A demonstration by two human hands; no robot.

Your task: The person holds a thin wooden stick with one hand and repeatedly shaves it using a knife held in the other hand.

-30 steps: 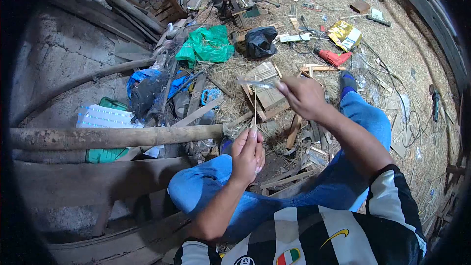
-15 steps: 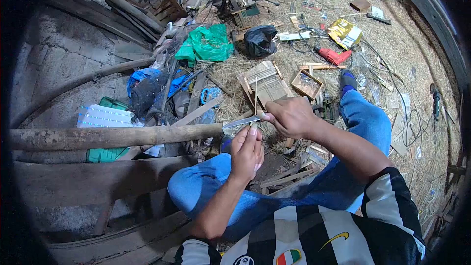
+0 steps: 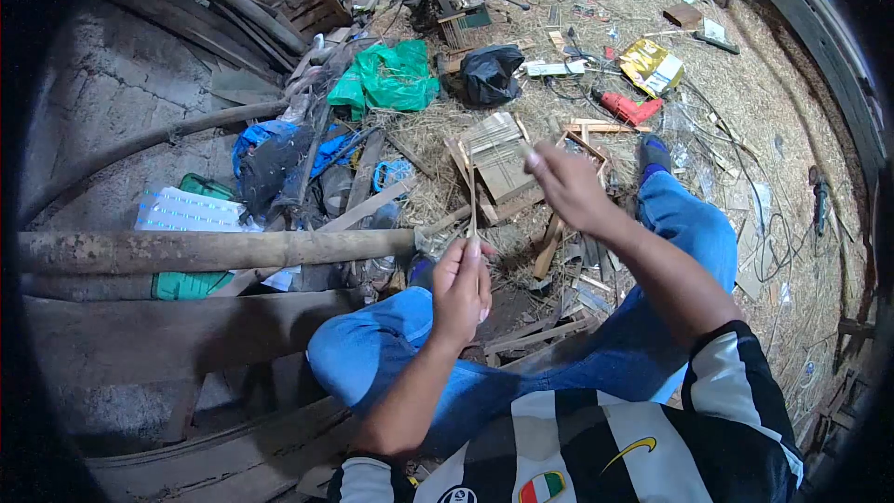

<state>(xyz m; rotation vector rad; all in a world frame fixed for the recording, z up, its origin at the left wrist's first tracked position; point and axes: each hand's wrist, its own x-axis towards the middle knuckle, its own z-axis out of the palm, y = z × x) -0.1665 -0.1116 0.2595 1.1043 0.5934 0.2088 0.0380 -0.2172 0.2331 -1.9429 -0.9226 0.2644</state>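
My left hand (image 3: pixel 458 293) pinches the lower end of a thin wooden strip (image 3: pixel 472 191), which stands nearly upright above the fingers. To its right and higher up is my right hand (image 3: pixel 566 184), closed and somewhat blurred, apart from the strip. A pale smear shows at its fingertips; the knife seen there earlier is hard to make out now. Beyond both hands lies a wooden tray (image 3: pixel 506 210) with a bundle of thin strips (image 3: pixel 494 144) on it. A bamboo pole (image 3: pixel 214 251) ends just left of my left hand.
A small wooden box (image 3: pixel 596 154) sits behind my right hand. Farther out are a red power drill (image 3: pixel 629 108), a yellow packet (image 3: pixel 652 67), a black bag (image 3: pixel 492 74) and a green bag (image 3: pixel 384 79). Cables and shavings litter the ground; a plank bench (image 3: pixel 186 335) stands at left.
My right hand has moved up and away from the left hand, taking the knife blade off the strip. My left hand still holds the strip and has barely shifted.
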